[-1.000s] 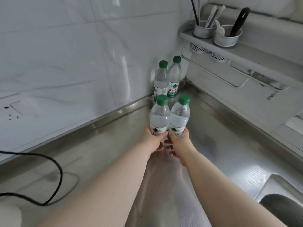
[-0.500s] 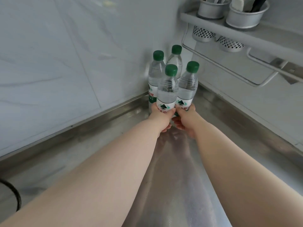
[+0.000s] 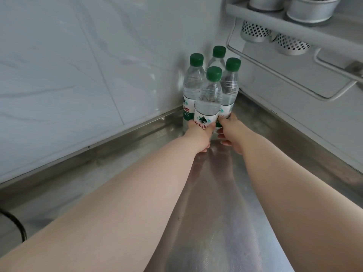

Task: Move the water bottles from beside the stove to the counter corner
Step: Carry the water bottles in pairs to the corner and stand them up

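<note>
- Standing upright in the counter corner, four water bottles formed a tight cluster, each with its long axis vertical and its green cap pointing up.
- The front bottle was nearest the person, and the left hand was wrapped around its lower label, fingers curled about the body in a firm grasp.
- Just to its right stood the right-front bottle; the right hand was closed around its base, thumb against the label, the other fingers tucked underneath and partly hidden.
- Behind these, the left-rear bottle stood close to the marble-patterned wall, its cap level with its neighbours.
- The back bottle was deepest in the corner, only its cap and shoulder showing past the others.
- All four seemed to touch or nearly touch; I could not tell whether the two held bottles had their bases fully on the steel counter.
- Both forearms reached forward side by side over the counter, the hands meeting low at the front of the cluster, below the caps.
- Above and to the right, a wall shelf with a rail carried metal cups.
- A black cable curved at the left edge.
</note>
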